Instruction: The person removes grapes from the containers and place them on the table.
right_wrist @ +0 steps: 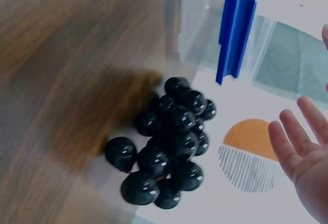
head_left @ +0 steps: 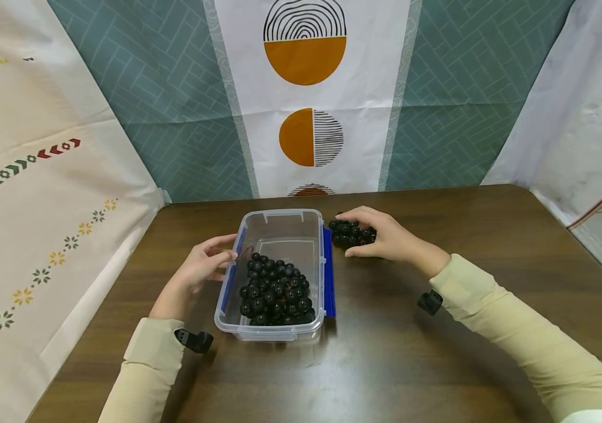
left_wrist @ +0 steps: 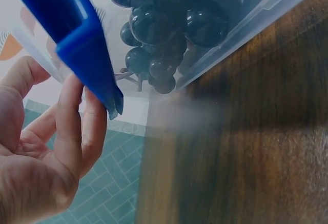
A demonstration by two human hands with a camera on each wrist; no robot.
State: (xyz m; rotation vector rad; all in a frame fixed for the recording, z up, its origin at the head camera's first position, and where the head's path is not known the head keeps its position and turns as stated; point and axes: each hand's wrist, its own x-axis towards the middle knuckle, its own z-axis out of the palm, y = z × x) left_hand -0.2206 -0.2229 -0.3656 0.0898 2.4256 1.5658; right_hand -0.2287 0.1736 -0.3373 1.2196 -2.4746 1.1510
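A clear plastic box (head_left: 287,232) with blue side latches stands on the table, a bunch of black grapes (head_left: 276,294) lying in its nearer half. My left hand (head_left: 202,261) holds the box's left rim. In the left wrist view its fingers (left_wrist: 92,131) bend against the hanging blue latch (left_wrist: 84,44). Right of the box, a second, smaller bunch of black grapes (right_wrist: 174,142) sits on the table. My right hand (head_left: 382,235) is beside that bunch, thumb and fingers spread around its right side. The right wrist view shows those fingers (right_wrist: 287,142) extended and apart from the grapes.
The brown wooden table (head_left: 412,364) reaches back to a teal and white patterned cloth (head_left: 184,117). Pale cloths hang at the left and right sides. Another blue latch (head_left: 329,273) sticks out along the box's right side, between the box and the smaller bunch.
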